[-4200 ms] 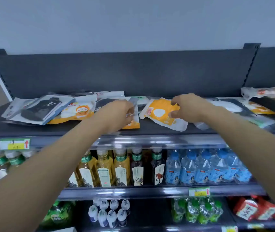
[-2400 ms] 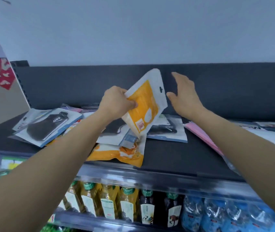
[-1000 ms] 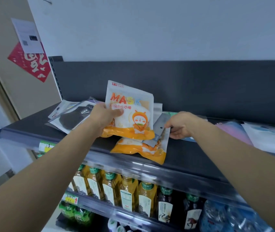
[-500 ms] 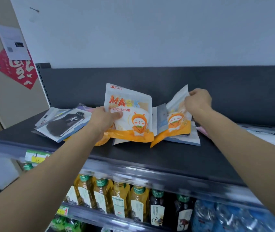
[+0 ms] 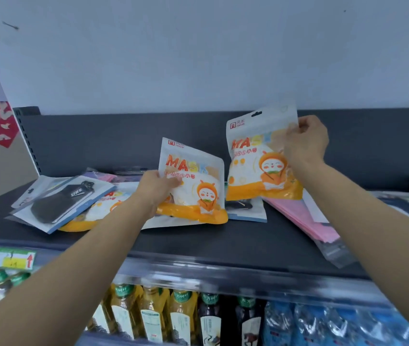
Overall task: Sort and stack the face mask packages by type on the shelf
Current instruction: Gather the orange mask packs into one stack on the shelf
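Evidently early: a black pack [image 5: 58, 203], pink packs [image 5: 300, 218] and a third orange pack [image 5: 106, 206] lie mixed on the shelf [image 5: 236, 243], unstacked. Left grip [image 5: 159, 188] pinches the left orange pack [image 5: 198, 186], its bottom edge resting on the pile. Right grip [image 5: 305, 141], raised, pinches the right orange pack [image 5: 255, 166] by its top corner, upright just beside the other.

Both bare arms reach in from the bottom corners of the frame and point up toward the middle. The left hand [image 5: 157, 189] is near the centre, with its thumb on the left edge of the lower mask pack [image 5: 198, 191]. The right hand [image 5: 305, 141] is higher, right of centre, and its fingers curl round the right edge of the upper mask pack [image 5: 258, 166]. The hands are apart.
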`<action>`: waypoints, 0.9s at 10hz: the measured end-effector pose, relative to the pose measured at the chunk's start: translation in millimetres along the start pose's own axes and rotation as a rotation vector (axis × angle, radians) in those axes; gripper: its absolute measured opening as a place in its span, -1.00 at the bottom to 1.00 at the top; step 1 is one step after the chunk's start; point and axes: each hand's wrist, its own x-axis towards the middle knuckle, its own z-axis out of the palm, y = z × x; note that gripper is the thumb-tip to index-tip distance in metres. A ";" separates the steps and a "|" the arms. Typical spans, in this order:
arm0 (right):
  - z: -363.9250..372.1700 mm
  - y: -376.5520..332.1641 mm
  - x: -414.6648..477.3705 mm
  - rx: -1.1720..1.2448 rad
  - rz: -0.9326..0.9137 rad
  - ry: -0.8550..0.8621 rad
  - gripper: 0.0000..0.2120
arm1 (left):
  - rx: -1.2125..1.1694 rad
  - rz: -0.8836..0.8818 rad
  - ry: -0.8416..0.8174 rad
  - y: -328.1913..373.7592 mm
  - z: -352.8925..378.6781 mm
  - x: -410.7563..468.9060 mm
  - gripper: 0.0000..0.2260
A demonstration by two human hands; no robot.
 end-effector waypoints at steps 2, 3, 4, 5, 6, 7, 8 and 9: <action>9.0 6.0 -13.9 0.124 0.280 -0.246 -0.82 | -0.014 -0.064 -0.029 -7.0 9.3 -1.7 -0.84; 18.8 5.6 -36.7 0.167 0.461 -0.370 -0.71 | -0.013 -0.090 -0.041 -11.5 10.4 -6.5 -0.71; 30.4 10.8 -51.5 0.204 0.594 -0.456 -0.62 | 0.012 -0.115 -0.108 -15.1 11.8 -13.2 -0.58; 46.7 31.4 -49.7 0.074 0.531 -0.559 -0.63 | 0.069 -0.136 -0.126 -20.5 14.5 -16.3 -0.68; 62.8 58.2 -44.8 0.017 0.512 -0.696 -0.57 | 0.080 -0.112 -0.155 -21.8 19.0 -20.2 -0.83; 62.8 64.1 -47.3 -0.050 0.514 -0.785 -0.55 | 0.184 -0.083 -0.171 -22.9 26.7 -24.0 -0.72; 62.2 70.3 -44.6 -0.080 0.522 -0.749 -0.51 | 0.282 -0.052 -0.183 -24.4 37.0 -29.5 -0.82; 59.4 73.9 -41.5 -0.247 0.499 -0.617 -0.44 | 0.327 -0.021 -0.198 -24.6 51.2 -33.7 -0.86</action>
